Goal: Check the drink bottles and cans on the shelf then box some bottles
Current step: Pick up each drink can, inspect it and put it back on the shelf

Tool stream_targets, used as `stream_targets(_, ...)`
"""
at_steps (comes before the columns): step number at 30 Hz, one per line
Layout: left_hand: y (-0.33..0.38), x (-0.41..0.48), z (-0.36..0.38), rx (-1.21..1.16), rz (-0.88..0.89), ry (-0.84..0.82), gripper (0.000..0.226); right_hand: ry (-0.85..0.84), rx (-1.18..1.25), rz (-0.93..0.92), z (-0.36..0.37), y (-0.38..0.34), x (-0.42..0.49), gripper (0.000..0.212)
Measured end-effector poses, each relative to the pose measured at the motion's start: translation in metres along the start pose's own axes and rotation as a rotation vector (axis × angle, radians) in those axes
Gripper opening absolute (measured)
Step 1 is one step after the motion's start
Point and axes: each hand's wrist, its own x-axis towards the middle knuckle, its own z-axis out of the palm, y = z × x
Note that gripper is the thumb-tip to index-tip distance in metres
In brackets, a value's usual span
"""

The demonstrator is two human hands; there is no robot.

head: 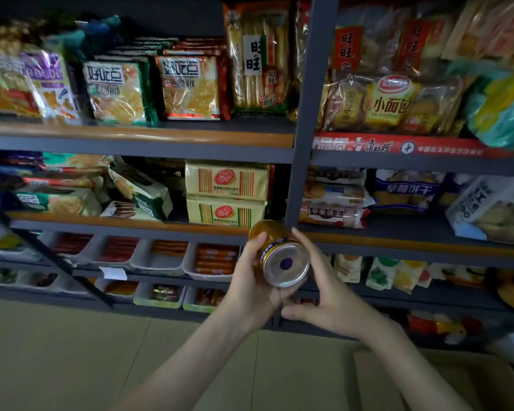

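As L hand point(250, 295) grips 1 can point(281, 256), R hand point(336, 304) touches it.

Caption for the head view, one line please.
Left hand grips an orange can, base toward the camera, right hand touching its side, before snack shelves.

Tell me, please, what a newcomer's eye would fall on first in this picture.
The eye goes first to the golden can near the middle, held in front of the shelves with its silver bottom turned toward the camera. The left hand grips its side, and the right hand touches it from the right with straight fingers. Behind, two stacked yellow biscuit packs stand out in the dark shelving.
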Motion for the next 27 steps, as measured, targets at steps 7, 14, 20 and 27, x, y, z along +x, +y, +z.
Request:
stream_targets(7, -0.013, -0.002, 0.008, 0.177, -0.025, -0.089, 0.052, 0.321, -0.069, -0.214, 0.002, 0.005, -0.001, 0.087)
stream_targets(14, -0.015, -0.007, -0.005, 1.124, -0.067, -0.029, 0.099, 0.481, 0.175, 0.027, 0.0, 0.006, -0.016, 0.059)
stream_targets(20, -0.021, 0.0, -0.031, 1.488, 0.555, 0.113, 0.03, 0.477, 0.546, 0.233, -0.005, 0.011, -0.026, 0.045)
stream_targets(27, -0.017, 0.009, -0.034, 1.956, 1.269, -0.397, 0.09, 0.313, 0.663, 0.379, -0.014, 0.002, -0.032, 0.049)
